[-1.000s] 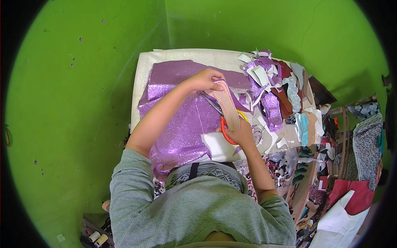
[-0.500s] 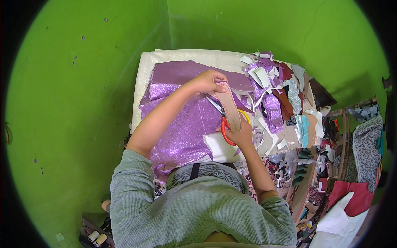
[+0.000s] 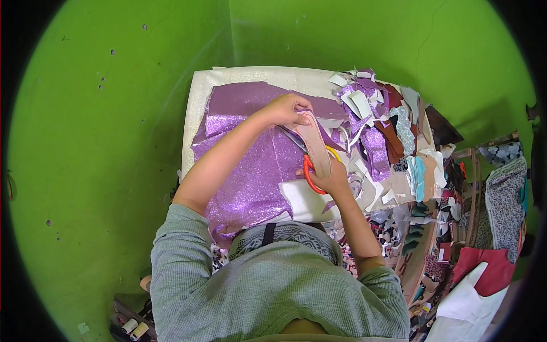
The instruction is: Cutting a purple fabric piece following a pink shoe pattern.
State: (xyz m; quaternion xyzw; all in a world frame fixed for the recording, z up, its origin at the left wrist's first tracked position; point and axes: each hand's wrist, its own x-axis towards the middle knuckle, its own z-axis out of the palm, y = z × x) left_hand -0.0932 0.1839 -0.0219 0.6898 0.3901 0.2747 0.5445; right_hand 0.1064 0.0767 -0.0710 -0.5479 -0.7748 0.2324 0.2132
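My left hand (image 3: 289, 110) pinches the upper end of a curved tan pattern template (image 3: 317, 149) with faint reddish markings. A bit of purple material shows at its upper edge. My right hand (image 3: 335, 179) is closed round the scissors (image 3: 308, 170), which have one red-orange and one yellow handle loop. The metal blades point up and left, partly hidden behind the template, so I cannot tell what lies between them. Under both hands spreads a large sheet of glittery purple material (image 3: 245, 176), its plain purple underside folded over at the far edge.
The pale work surface (image 3: 199, 94) bears a heap of offcuts (image 3: 376, 148) on the right, in purple, white, brown and silver. Lower right, more scraps and a white sheet (image 3: 470, 305) pile up. Green walls (image 3: 114, 142) stand left and behind. Thread spools (image 3: 134, 328) sit lower left.
The scissors and my right hand have shifted slightly up and left along the template. My left hand keeps nearly the same place and grip.
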